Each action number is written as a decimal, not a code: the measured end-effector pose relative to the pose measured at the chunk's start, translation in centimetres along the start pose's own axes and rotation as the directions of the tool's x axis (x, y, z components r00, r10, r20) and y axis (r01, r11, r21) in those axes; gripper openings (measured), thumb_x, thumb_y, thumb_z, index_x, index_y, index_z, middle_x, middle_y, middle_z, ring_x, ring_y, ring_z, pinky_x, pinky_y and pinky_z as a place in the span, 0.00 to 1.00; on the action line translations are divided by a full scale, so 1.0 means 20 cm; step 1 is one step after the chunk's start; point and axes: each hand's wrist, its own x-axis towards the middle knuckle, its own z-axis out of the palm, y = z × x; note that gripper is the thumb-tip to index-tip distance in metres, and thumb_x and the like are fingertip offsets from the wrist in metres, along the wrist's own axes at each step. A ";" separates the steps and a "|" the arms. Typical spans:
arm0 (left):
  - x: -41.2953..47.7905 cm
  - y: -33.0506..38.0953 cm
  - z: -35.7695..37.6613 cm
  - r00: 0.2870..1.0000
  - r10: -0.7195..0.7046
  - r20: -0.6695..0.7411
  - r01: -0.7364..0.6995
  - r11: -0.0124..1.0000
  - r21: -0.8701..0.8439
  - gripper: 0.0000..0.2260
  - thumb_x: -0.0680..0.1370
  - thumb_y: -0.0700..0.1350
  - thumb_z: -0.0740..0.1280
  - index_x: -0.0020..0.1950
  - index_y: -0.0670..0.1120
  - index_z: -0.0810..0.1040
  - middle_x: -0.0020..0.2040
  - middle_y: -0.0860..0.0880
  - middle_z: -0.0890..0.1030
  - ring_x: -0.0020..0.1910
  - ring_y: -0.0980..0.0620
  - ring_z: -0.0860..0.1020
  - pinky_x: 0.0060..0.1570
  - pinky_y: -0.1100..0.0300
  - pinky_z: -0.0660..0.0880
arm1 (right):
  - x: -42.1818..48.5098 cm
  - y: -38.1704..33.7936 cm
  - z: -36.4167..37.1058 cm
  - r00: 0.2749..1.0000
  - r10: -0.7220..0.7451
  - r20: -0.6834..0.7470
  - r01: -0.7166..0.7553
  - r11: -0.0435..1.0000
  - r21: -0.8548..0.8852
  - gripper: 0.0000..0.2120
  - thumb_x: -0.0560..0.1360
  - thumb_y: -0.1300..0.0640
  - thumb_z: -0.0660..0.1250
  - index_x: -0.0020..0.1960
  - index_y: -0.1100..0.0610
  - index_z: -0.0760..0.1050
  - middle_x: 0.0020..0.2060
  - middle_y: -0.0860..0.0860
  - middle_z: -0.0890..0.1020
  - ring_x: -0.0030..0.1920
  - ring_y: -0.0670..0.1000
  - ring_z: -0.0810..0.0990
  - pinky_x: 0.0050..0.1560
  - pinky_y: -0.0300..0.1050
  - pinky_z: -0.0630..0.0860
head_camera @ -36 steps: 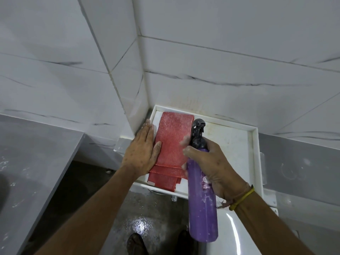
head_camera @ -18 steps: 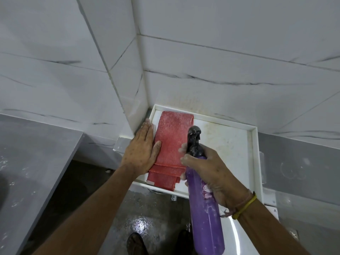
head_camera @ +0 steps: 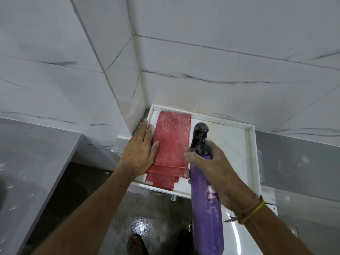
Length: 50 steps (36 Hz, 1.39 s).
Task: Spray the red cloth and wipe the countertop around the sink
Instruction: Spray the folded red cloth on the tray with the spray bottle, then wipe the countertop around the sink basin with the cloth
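A folded red cloth [head_camera: 171, 142] lies along the left side of a white rimmed tray [head_camera: 250, 150] set in the wall corner. My left hand [head_camera: 138, 153] lies flat on the cloth's left edge, fingers together, pinning it down. My right hand [head_camera: 217, 168] grips a purple spray bottle [head_camera: 206, 218] just right of the cloth, its black nozzle [head_camera: 199, 138] raised over the tray and facing the cloth. A finger curls round the front of the trigger.
White marble-look tiled walls meet in a corner behind the tray. A grey countertop [head_camera: 27, 162] runs along the left, another grey surface [head_camera: 298, 162] at the right. Below lies wet grey floor [head_camera: 139, 218] with my dark shoes.
The spray bottle dipped slightly and has come back up, staying beside the cloth. My left hand and the cloth have not moved.
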 end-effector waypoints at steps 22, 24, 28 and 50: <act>0.17 0.35 -0.15 0.950 -0.301 -0.089 0.285 0.945 -0.159 0.13 0.77 0.43 0.61 0.56 0.35 0.73 0.55 0.35 0.77 0.55 0.37 0.75 0.55 0.47 0.71 | 0.42 -0.07 -0.46 0.568 -0.758 -0.320 0.501 0.627 -0.596 0.36 0.68 0.58 0.76 0.66 0.73 0.62 0.53 0.58 0.76 0.49 0.63 0.80 0.56 0.55 0.77; 0.22 0.36 -0.15 0.933 -0.357 -0.051 0.343 0.922 -0.183 0.15 0.77 0.43 0.61 0.57 0.33 0.73 0.56 0.33 0.76 0.57 0.36 0.74 0.58 0.47 0.70 | 0.45 -0.07 -0.47 0.568 -0.754 -0.329 0.495 0.633 -0.595 0.37 0.68 0.56 0.75 0.67 0.74 0.61 0.55 0.61 0.75 0.50 0.63 0.80 0.56 0.57 0.76; 0.31 0.36 -0.15 0.887 -0.461 -0.016 0.448 0.870 -0.208 0.18 0.78 0.44 0.61 0.61 0.31 0.71 0.60 0.31 0.74 0.61 0.34 0.73 0.62 0.48 0.69 | 0.48 -0.08 -0.48 0.581 -0.738 -0.343 0.484 0.653 -0.583 0.40 0.67 0.52 0.74 0.68 0.73 0.60 0.58 0.64 0.74 0.52 0.61 0.80 0.59 0.47 0.76; 0.32 0.32 -0.29 0.919 -0.360 0.159 0.346 0.543 -0.765 0.06 0.75 0.43 0.70 0.38 0.51 0.79 0.36 0.51 0.82 0.33 0.55 0.80 0.34 0.64 0.78 | 0.05 0.27 -0.28 0.539 -0.610 -0.581 0.454 0.791 -0.409 0.31 0.71 0.49 0.72 0.68 0.51 0.62 0.55 0.48 0.73 0.54 0.53 0.76 0.58 0.36 0.71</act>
